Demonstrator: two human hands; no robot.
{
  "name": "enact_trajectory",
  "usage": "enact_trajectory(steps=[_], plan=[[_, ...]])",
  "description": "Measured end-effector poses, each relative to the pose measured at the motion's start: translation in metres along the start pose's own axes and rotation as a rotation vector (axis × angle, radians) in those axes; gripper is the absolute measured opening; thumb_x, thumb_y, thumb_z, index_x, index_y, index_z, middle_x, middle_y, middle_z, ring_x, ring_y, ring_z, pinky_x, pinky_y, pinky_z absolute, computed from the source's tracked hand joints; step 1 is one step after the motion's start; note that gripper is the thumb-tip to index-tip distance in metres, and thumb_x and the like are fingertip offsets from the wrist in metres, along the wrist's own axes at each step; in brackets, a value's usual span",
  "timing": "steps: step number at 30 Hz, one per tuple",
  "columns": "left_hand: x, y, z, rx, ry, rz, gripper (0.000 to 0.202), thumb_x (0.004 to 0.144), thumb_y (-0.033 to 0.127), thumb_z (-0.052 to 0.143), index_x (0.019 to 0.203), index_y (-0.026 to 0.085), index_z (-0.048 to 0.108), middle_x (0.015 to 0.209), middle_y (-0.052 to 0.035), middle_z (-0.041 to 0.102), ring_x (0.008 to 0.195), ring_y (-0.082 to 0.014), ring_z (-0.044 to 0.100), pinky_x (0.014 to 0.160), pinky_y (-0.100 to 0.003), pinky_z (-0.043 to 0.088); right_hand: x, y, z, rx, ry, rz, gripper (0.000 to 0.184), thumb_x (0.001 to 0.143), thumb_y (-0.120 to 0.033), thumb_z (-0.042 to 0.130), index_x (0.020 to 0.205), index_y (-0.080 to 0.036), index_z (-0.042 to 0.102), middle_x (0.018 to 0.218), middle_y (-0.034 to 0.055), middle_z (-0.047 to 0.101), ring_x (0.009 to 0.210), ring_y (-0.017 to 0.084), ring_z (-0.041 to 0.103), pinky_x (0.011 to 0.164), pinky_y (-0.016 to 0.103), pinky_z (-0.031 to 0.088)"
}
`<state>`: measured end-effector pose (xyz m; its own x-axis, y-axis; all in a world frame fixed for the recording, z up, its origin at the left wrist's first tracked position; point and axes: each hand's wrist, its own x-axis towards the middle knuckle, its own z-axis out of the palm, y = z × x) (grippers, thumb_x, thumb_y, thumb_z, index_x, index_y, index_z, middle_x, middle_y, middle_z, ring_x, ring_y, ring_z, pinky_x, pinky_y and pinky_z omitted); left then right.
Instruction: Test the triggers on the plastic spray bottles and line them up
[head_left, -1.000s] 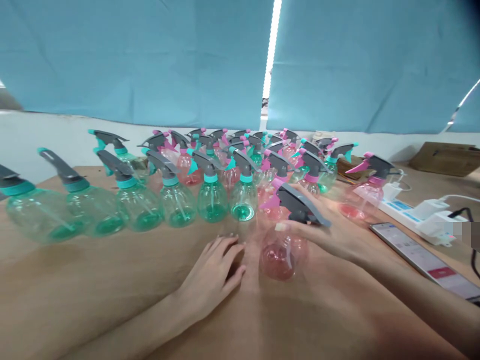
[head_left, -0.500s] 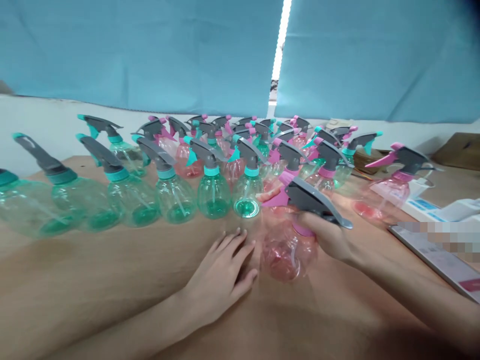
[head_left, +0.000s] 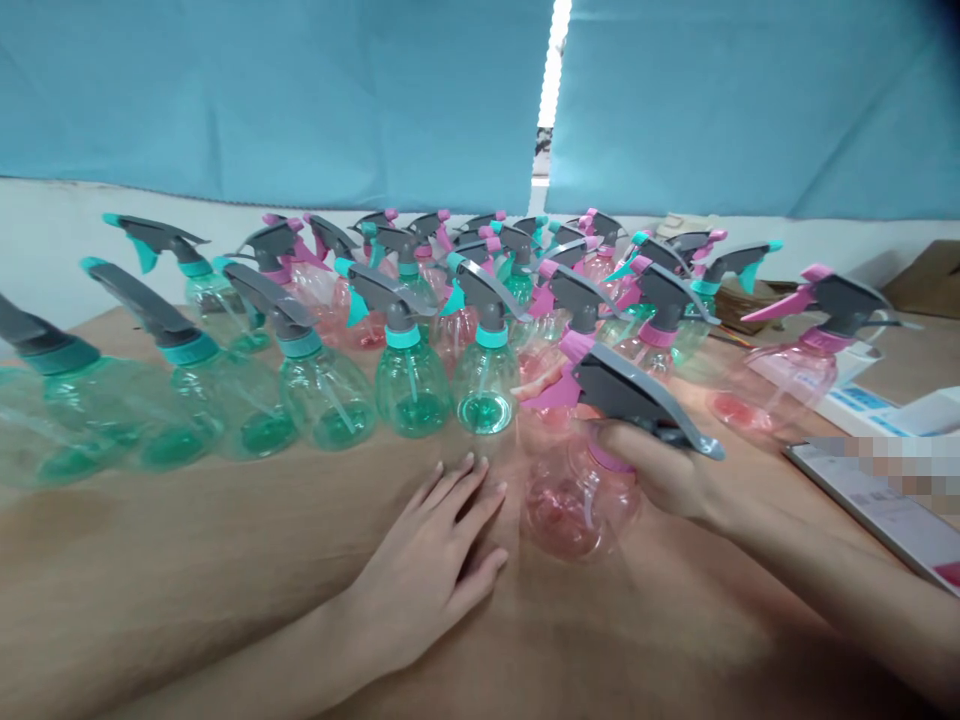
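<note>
My right hand (head_left: 660, 470) is wrapped round the neck of a pink spray bottle (head_left: 566, 505) with a grey and pink trigger head. One finger reaches out past the pink trigger toward the left. The bottle's see-through body is close to the table top; whether it touches is hard to tell. My left hand (head_left: 431, 560) lies flat on the wood with fingers spread, holding nothing, just left of that bottle. Beyond its fingertips stands a green spray bottle (head_left: 486, 385), with another green spray bottle (head_left: 414, 385) beside it.
Rows of several green and pink spray bottles fill the back of the table (head_left: 247, 560). A lone pink spray bottle (head_left: 795, 375) stands at right, near a white power strip (head_left: 862, 405) and a flat phone-like device (head_left: 862, 510). A blue curtain (head_left: 300, 100) hangs behind.
The view has shifted slightly, so the left-hand bottles appear farther left. Both hands stay nearly in place, the right still around the pink spray bottle.
</note>
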<state>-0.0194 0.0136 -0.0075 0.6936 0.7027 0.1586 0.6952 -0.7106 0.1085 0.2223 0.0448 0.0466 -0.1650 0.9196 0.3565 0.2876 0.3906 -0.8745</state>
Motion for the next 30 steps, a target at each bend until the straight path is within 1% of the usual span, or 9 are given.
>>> enact_trajectory(steps=[3, 5, 7, 10, 14, 19, 21, 26, 30], plan=[[-0.001, -0.001, 0.000, -0.019, 0.003, -0.005, 0.048, 0.097, 0.038, 0.047, 0.141, 0.017, 0.046, 0.150, -0.0111, 0.038, 0.137, -0.0282, 0.036, 0.111, -0.048, 0.031, 0.000, -0.003, 0.002, 0.040, -0.016, -0.026, 0.017, 0.080, -0.022, 0.057, 0.069, -0.023, 0.044, 0.065, -0.0044, 0.043, 0.055, 0.011, 0.041, 0.048, 0.025, 0.035], [-0.001, -0.001, 0.001, -0.034, 0.011, -0.006, 0.048, 0.097, 0.038, 0.048, 0.141, 0.018, 0.045, 0.150, -0.0108, 0.039, 0.138, -0.0282, 0.035, 0.111, -0.049, 0.030, 0.002, -0.006, 0.003, 0.043, -0.027, -0.052, 0.019, 0.079, -0.019, 0.056, 0.066, -0.022, 0.042, 0.065, -0.0047, 0.043, 0.054, 0.010, 0.042, 0.050, 0.025, 0.037], [-0.001, -0.002, 0.001, -0.039, 0.009, -0.002, 0.048, 0.097, 0.037, 0.048, 0.141, 0.017, 0.045, 0.150, -0.0110, 0.039, 0.138, -0.0280, 0.035, 0.112, -0.048, 0.029, 0.004, -0.010, 0.004, 0.027, -0.042, -0.058, 0.023, 0.081, -0.021, 0.056, 0.065, -0.022, 0.040, 0.065, -0.0044, 0.045, 0.056, 0.010, 0.044, 0.053, 0.026, 0.039], [0.000, -0.001, -0.001, -0.016, -0.015, 0.001, 0.049, 0.097, 0.037, 0.048, 0.141, 0.016, 0.045, 0.150, -0.0119, 0.038, 0.139, -0.0281, 0.034, 0.111, -0.048, 0.030, 0.006, -0.017, 0.005, 0.038, -0.065, -0.088, 0.021, 0.083, -0.026, 0.056, 0.067, -0.023, 0.043, 0.067, -0.0032, 0.048, 0.059, 0.012, 0.047, 0.056, 0.027, 0.042], [0.002, -0.002, -0.002, -0.004, -0.030, 0.002, 0.051, 0.097, 0.038, 0.047, 0.143, 0.015, 0.042, 0.151, -0.0122, 0.037, 0.139, -0.0280, 0.033, 0.111, -0.049, 0.031, 0.009, -0.027, 0.005, 0.045, -0.058, -0.142, 0.031, 0.082, -0.024, 0.057, 0.060, -0.023, 0.036, 0.058, -0.0040, 0.039, 0.056, 0.013, 0.046, 0.054, 0.028, 0.040], [0.001, -0.002, -0.001, -0.009, -0.012, 0.000, 0.050, 0.097, 0.036, 0.049, 0.142, 0.017, 0.043, 0.151, -0.0111, 0.038, 0.139, -0.0275, 0.033, 0.111, -0.049, 0.030, 0.010, -0.029, 0.005, -0.027, -0.012, -0.170, 0.034, 0.080, -0.025, 0.058, 0.056, -0.023, 0.034, 0.053, -0.0056, 0.029, 0.051, 0.012, 0.041, 0.052, 0.027, 0.037], [0.000, -0.002, -0.002, -0.013, -0.009, 0.001, 0.050, 0.097, 0.037, 0.048, 0.142, 0.017, 0.043, 0.150, -0.0112, 0.038, 0.138, -0.0279, 0.034, 0.111, -0.049, 0.031, 0.010, -0.026, 0.006, -0.023, -0.023, -0.163, 0.035, 0.080, -0.025, 0.058, 0.056, -0.023, 0.033, 0.053, -0.0054, 0.031, 0.052, 0.012, 0.042, 0.053, 0.028, 0.040], [0.000, -0.002, -0.002, -0.022, -0.015, 0.001, 0.050, 0.097, 0.037, 0.049, 0.142, 0.017, 0.044, 0.150, -0.0122, 0.039, 0.138, -0.0287, 0.034, 0.111, -0.050, 0.031, 0.010, -0.021, 0.007, 0.001, -0.084, -0.158, 0.030, 0.084, -0.029, 0.055, 0.058, -0.023, 0.039, 0.059, -0.0040, 0.043, 0.056, 0.012, 0.045, 0.056, 0.029, 0.042], [0.000, -0.002, -0.002, -0.039, -0.002, 0.000, 0.049, 0.097, 0.037, 0.049, 0.142, 0.018, 0.043, 0.150, -0.0110, 0.039, 0.138, -0.0287, 0.034, 0.111, -0.050, 0.031, 0.009, -0.019, 0.006, 0.014, -0.092, -0.145, 0.028, 0.085, -0.029, 0.054, 0.060, -0.023, 0.042, 0.060, -0.0038, 0.043, 0.058, 0.013, 0.047, 0.057, 0.029, 0.042]])
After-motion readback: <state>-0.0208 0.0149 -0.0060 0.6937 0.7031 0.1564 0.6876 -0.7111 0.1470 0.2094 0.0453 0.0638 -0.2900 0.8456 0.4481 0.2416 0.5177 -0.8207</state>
